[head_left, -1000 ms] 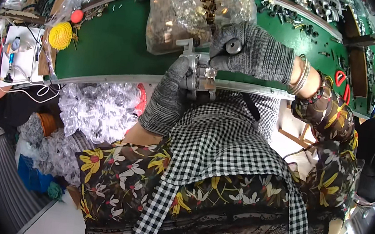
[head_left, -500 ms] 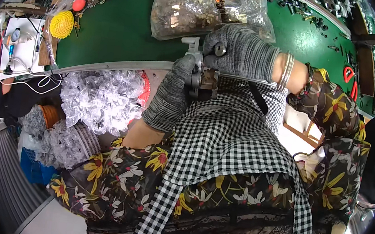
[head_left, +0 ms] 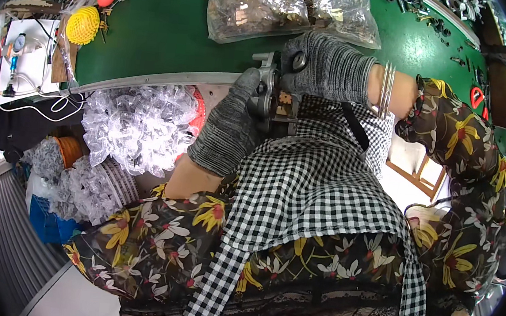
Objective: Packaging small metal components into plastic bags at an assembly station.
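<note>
My left hand [head_left: 225, 127], in a grey knitted glove, is wrapped round a grey cast-metal housing [head_left: 265, 91] held upright over my lap at the green table's edge. A short arm sticks out at its top, and a brassy part shows in its lower side. My right hand [head_left: 330, 67], gloved alike, presses against the housing's right side. A small silver cylinder [head_left: 299, 60] with a round, dark-centred face sits between its fingers. Where the cylinder meets the housing is hidden by the fingers.
Clear bags of small metal parts [head_left: 256, 10] lie on the green table [head_left: 155, 30]. Red-handled scissors [head_left: 476, 98] lie at right, a yellow netted ball [head_left: 83, 25] at left. Below the table edge sits a heap of clear plastic pieces [head_left: 139, 124] in a red basket.
The view has shifted slightly. Both hands keep their hold on the housing and cylinder, with the right hand a touch farther right. The dark-sleeved arm at far left has moved.
</note>
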Action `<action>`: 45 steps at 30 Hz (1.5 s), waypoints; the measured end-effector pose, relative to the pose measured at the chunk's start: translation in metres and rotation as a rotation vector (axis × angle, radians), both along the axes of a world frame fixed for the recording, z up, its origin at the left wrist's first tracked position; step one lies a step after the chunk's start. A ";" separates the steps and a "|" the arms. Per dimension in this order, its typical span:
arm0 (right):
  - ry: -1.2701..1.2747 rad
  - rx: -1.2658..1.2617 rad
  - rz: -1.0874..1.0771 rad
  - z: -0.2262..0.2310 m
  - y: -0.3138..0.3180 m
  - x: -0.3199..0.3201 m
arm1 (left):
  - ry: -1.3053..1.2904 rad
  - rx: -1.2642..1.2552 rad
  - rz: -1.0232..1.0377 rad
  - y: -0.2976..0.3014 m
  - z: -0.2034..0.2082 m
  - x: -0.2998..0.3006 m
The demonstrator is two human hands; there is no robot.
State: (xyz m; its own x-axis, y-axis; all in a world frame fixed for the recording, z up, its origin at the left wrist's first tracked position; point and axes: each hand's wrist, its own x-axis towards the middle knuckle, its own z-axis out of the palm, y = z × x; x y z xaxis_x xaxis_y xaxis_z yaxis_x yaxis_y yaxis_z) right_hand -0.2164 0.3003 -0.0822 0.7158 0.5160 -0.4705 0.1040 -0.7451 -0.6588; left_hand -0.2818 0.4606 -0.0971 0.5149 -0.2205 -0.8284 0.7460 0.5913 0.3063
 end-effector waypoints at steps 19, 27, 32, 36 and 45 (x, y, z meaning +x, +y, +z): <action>-0.203 0.031 0.064 0.000 0.005 -0.005 | -0.229 -0.188 -0.018 0.005 -0.019 -0.011; -0.418 0.026 -0.029 0.007 -0.011 -0.002 | -0.164 -0.291 0.082 -0.011 -0.046 -0.011; -0.063 0.869 -0.141 0.108 -0.028 0.019 | -0.241 -0.134 0.158 0.004 -0.006 -0.023; -0.206 1.492 -0.336 0.081 -0.007 0.005 | -0.125 -0.092 0.131 -0.024 -0.041 -0.016; -1.053 1.103 0.034 0.040 0.020 -0.008 | -0.181 -0.098 0.152 -0.016 -0.038 -0.018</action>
State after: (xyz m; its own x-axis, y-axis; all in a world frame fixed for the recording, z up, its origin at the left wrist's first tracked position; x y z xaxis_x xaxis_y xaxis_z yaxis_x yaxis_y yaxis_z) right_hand -0.2247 0.3204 -0.0425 0.4494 0.2795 0.8485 0.8727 0.0656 -0.4839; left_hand -0.3001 0.4450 -0.1347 0.6860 -0.2038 -0.6985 0.5845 0.7261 0.3622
